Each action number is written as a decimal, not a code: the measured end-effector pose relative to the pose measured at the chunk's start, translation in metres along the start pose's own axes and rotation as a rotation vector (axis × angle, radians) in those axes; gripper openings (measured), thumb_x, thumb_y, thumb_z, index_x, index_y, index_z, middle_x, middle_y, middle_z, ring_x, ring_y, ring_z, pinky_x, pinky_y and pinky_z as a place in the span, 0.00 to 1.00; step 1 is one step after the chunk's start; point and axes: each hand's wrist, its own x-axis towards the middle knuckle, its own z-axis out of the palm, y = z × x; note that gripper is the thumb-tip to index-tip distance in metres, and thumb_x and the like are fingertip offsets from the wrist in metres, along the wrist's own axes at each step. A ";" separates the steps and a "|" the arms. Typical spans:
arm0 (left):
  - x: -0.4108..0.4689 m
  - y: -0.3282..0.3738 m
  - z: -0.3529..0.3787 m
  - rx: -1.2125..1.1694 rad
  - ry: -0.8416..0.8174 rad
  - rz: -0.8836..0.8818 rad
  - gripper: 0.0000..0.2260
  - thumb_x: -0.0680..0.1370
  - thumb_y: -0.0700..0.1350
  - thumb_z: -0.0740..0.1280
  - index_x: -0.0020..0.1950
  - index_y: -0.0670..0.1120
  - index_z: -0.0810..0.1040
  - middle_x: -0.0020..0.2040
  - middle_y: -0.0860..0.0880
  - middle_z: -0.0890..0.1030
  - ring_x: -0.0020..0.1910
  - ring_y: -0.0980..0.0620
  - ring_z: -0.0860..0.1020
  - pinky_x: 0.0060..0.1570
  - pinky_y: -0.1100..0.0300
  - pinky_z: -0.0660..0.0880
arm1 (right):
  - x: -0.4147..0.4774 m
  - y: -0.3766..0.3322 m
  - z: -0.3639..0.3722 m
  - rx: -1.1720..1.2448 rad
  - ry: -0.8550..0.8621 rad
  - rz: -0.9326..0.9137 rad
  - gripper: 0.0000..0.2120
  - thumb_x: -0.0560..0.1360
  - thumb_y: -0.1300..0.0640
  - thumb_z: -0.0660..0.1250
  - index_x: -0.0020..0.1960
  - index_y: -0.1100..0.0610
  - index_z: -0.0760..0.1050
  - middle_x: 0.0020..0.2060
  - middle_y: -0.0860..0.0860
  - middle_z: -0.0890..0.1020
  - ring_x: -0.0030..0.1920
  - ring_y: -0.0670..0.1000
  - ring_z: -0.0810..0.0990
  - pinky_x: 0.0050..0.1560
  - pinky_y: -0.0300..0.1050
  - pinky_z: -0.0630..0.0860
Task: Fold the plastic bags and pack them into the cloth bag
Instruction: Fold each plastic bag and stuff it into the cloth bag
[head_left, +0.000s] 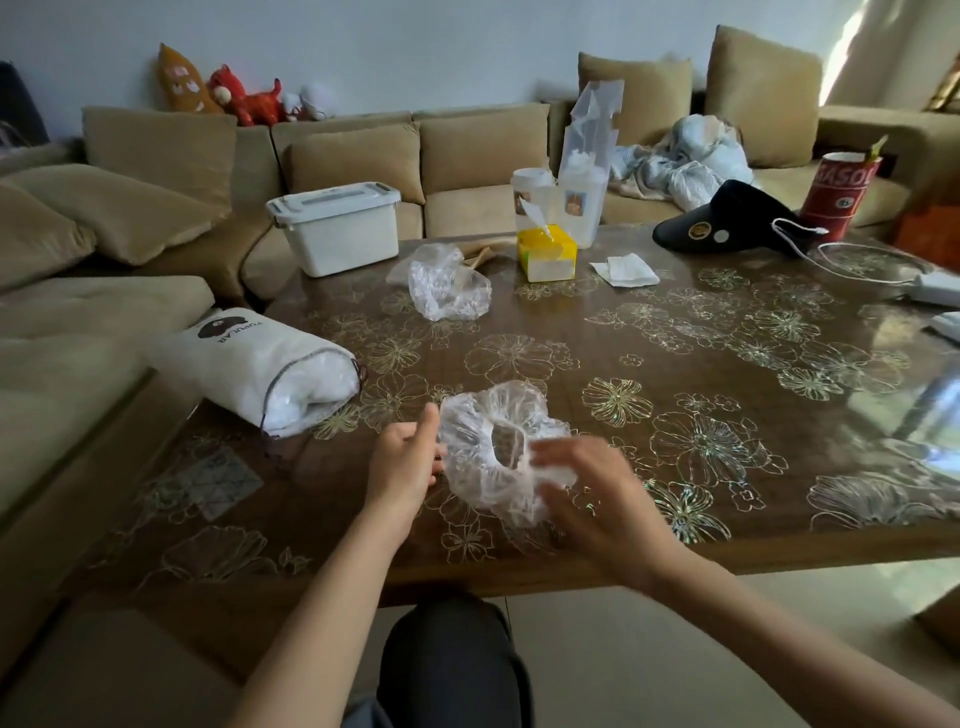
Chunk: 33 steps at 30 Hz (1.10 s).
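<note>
Wrestling with clear film at the table's near edge

Both hands are on the job, and the detail is hard to get. The right hand (587, 483) is smeared with motion blur, fingers spread over the right side of the crumpled plastic bag (488, 431). Whether it has actually pinched the film or only lies against it, I cannot tell. The left hand (405, 457) comes in from the other side with its thumb raised and fingers half curled. Their tips vanish at the bag's left edge, so that grip is also impossible to call. The bag sits between the two hands, just over the floral table (727, 364), with its dark mouth gaping toward the camera.

Over to the left, the cloth bag (260, 364) lies on its side near the table's edge with white contents showing at its open end. Its print reads "POPULAR", upside down from here, under a dark logo too small to make out. A second plastic bag (447, 283) sits bunched up farther back, well apart from the hands.

At the far right, a red cup (841, 192) shows "BASO" before the lettering wraps out of sight. The black visor (727, 218) carries round badges that can't be read. A yellow tissue box (546, 252) and a white lidded bin (337, 226) stand along the back. Both forearms are cut off at the bottom of the frame.
</note>
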 end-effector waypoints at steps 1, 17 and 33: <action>0.002 -0.001 0.007 0.119 0.034 0.029 0.19 0.80 0.57 0.57 0.43 0.43 0.75 0.43 0.44 0.80 0.41 0.49 0.78 0.41 0.56 0.73 | 0.009 0.007 -0.002 0.020 0.094 0.176 0.14 0.76 0.51 0.62 0.58 0.56 0.74 0.56 0.48 0.78 0.58 0.47 0.74 0.61 0.48 0.71; 0.027 -0.010 0.022 0.176 0.361 0.226 0.10 0.80 0.41 0.61 0.60 0.40 0.72 0.49 0.46 0.78 0.42 0.52 0.74 0.41 0.60 0.69 | 0.055 0.017 0.019 -0.038 0.197 0.660 0.09 0.78 0.51 0.63 0.49 0.57 0.69 0.36 0.46 0.75 0.35 0.50 0.76 0.34 0.45 0.73; 0.010 -0.008 0.024 0.813 -0.066 0.523 0.21 0.83 0.49 0.48 0.76 0.45 0.58 0.76 0.49 0.58 0.76 0.52 0.53 0.74 0.56 0.48 | 0.104 0.019 0.042 -0.298 -0.280 0.714 0.26 0.77 0.36 0.55 0.43 0.60 0.72 0.46 0.58 0.77 0.44 0.56 0.78 0.45 0.47 0.75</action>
